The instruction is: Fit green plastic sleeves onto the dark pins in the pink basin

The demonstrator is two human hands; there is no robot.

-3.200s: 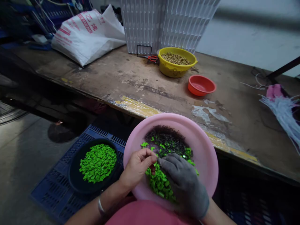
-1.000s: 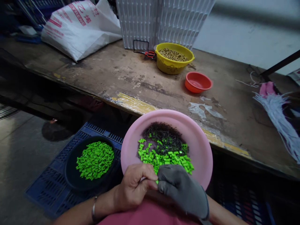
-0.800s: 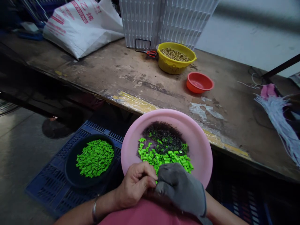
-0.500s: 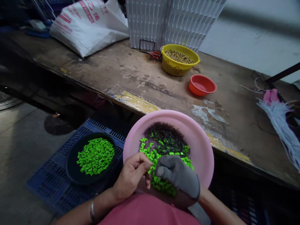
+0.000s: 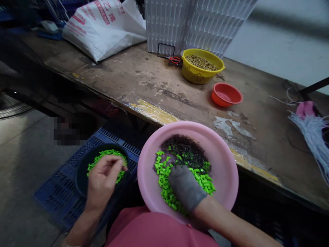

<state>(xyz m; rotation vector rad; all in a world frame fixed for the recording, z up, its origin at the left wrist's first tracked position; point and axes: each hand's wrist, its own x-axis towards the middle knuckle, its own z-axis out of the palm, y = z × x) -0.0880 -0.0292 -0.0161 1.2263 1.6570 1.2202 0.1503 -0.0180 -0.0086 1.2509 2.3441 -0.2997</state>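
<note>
A pink basin [image 5: 226, 161] rests on my lap against the bench edge. It holds a dark pile of small wiry parts [image 5: 185, 147] and loose green plastic pieces [image 5: 164, 178]. My right hand [image 5: 185, 187], in a grey glove, presses down into the green pieces with its fingers curled under. My left hand [image 5: 104, 181], bare, hovers over a black bowl [image 5: 81, 178] of green pieces [image 5: 102, 156] at lower left, fingers stretched out over them.
The black bowl sits on a blue crate [image 5: 56, 195] on the floor. On the worn workbench [image 5: 159, 85] stand a yellow bowl [image 5: 202, 70] of brassy rings, a red bowl [image 5: 226, 94], red-handled scissors [image 5: 175, 60], a white sack [image 5: 102, 24], stacked white trays [image 5: 195, 20] and white strands [image 5: 313, 130].
My left hand left the gloved hand at the basin's near rim and swung left over the black bowl. The gloved hand dipped into the green pieces.
</note>
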